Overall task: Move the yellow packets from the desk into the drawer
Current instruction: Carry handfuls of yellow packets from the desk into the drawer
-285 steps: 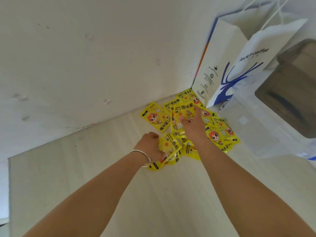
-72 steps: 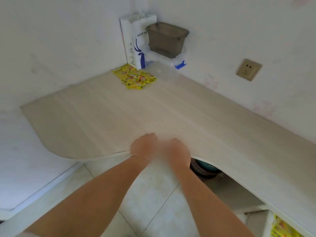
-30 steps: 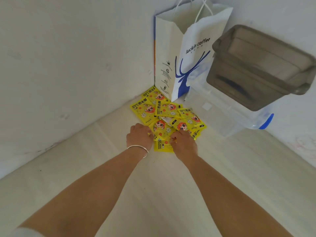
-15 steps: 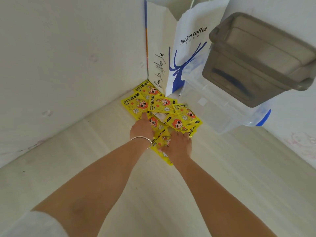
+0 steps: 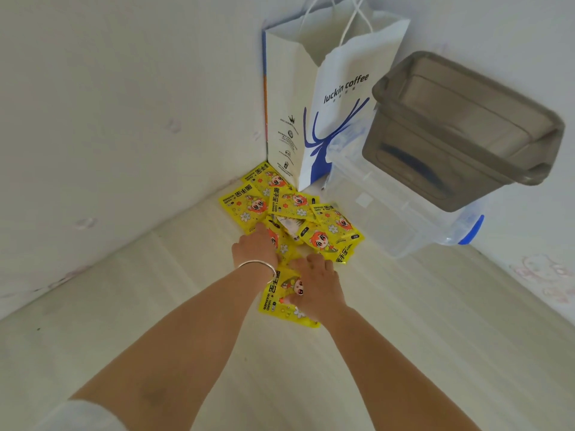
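Observation:
Several yellow packets (image 5: 292, 209) lie in a loose pile in the desk's far corner, against the wall and a paper bag. My left hand (image 5: 256, 247), with a silver bangle on the wrist, rests on the pile's near edge, its fingertips touching a packet. My right hand (image 5: 319, 283) lies over one yellow packet (image 5: 277, 298) drawn out of the pile toward me, the thumb curled onto its printed face. The drawer is out of view.
A white luckin coffee paper bag (image 5: 326, 119) stands in the corner behind the pile. To its right a clear plastic bin (image 5: 389, 219) carries a grey bin (image 5: 460, 129). Walls close in on the left and the back. Pale desk top (image 5: 420, 337) runs toward me.
Over the last half second my right hand has dragged one packet out of the pile toward me. My left hand has stayed on the pile's near edge.

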